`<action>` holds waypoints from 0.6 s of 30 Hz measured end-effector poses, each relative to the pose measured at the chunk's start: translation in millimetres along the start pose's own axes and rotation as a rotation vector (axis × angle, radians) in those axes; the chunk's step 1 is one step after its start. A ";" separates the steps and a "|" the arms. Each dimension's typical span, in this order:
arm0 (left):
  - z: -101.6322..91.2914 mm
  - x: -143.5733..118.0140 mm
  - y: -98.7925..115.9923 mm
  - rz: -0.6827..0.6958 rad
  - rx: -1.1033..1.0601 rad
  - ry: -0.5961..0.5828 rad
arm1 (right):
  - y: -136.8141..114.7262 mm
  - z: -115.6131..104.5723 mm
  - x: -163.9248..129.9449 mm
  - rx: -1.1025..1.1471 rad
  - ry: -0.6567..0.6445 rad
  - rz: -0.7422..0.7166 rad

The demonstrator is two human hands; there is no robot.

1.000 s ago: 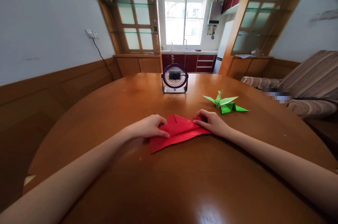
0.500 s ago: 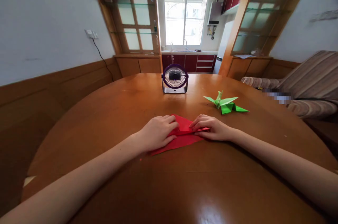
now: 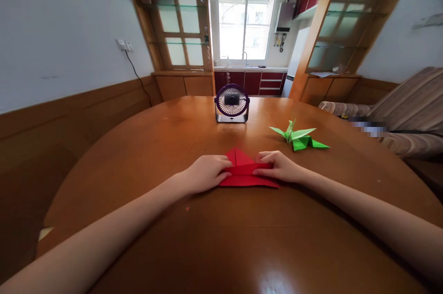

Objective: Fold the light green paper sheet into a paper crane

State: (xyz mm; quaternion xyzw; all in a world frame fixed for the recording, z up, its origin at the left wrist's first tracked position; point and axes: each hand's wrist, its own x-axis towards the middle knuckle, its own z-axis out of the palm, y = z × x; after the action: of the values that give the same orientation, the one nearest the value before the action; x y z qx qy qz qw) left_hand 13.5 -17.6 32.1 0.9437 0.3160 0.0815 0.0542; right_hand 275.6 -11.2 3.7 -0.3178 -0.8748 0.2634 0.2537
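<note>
A sheet of red origami paper (image 3: 241, 169), partly folded, lies on the table in front of me. A raised fold runs across its middle, with a pointed flap on the far side and a flat strip on the near side. My left hand (image 3: 209, 171) pinches the left end of the fold, its fingers curled over the paper and thumb on the near side. At the right end, my right hand (image 3: 278, 166) grips the same fold between thumb and bent fingers. Both hands cover the paper's ends.
Two green origami figures, a light green crane (image 3: 292, 133) and a darker green piece (image 3: 308, 142), sit beyond my right hand. A small purple desk fan (image 3: 231, 101) stands farther back on the wooden table (image 3: 221, 243). A striped sofa (image 3: 408, 105) is at the right.
The red paper has turned slightly and its fold stands up more between my hands. My right hand has changed its grip on the right end. The view has shifted a little.
</note>
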 end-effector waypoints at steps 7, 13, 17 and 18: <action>-4.5 1.9 -19.9 -0.272 -0.230 -0.065 | 6.4 1.9 -1.8 0.070 0.121 0.198; -10.2 -1.7 -36.5 -0.278 -0.323 -0.109 | 11.0 6.8 -4.8 0.048 0.233 0.244; -12.4 -3.1 -42.2 -0.307 -0.404 -0.160 | 10.4 8.2 -5.8 -0.039 0.247 0.279; -12.6 -3.1 -42.7 -0.318 -0.419 -0.170 | 9.8 8.3 -5.8 -0.058 0.248 0.283</action>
State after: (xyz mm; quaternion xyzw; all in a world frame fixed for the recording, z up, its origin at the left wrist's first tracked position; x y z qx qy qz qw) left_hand -16.3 15.1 37.6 0.8538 0.4308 0.0563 0.2868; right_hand 278.6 -11.2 -10.1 -0.4748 -0.7907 0.2298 0.3107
